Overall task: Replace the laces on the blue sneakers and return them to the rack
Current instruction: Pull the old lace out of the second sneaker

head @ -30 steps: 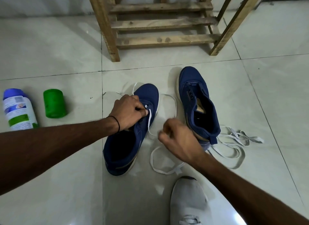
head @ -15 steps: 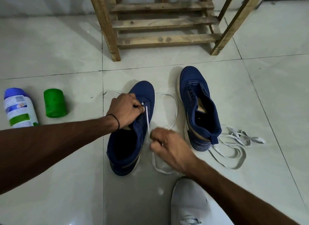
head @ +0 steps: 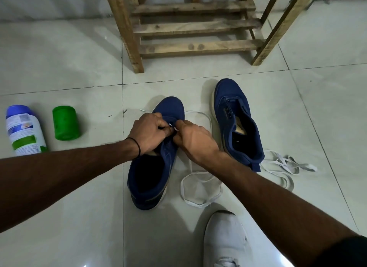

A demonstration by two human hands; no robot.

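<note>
Two blue sneakers stand on the tiled floor. The left sneaker (head: pixel 153 173) is under both my hands, toe pointing away. My left hand (head: pixel 149 132) grips its eyelet area, fingers curled. My right hand (head: pixel 193 139) pinches the white lace (head: pixel 200 189) at the same spot; a short white lace tip shows between the hands. The lace's loose length loops on the floor between the shoes. The right sneaker (head: pixel 237 125) lies unlaced, a grey-white old lace (head: pixel 288 166) heaped beside its heel. The wooden rack (head: pixel 194 26) stands behind the shoes.
A white bottle with a blue cap (head: pixel 23 130) and a green cylinder (head: pixel 65 123) lie on the floor at the left. The toe of a white sneaker (head: pixel 224 241), on my foot, shows at the bottom.
My right hand has come up from the floor-side loop to the left sneaker's eyelets, meeting my left hand. The left sneaker has turned slightly straighter.
</note>
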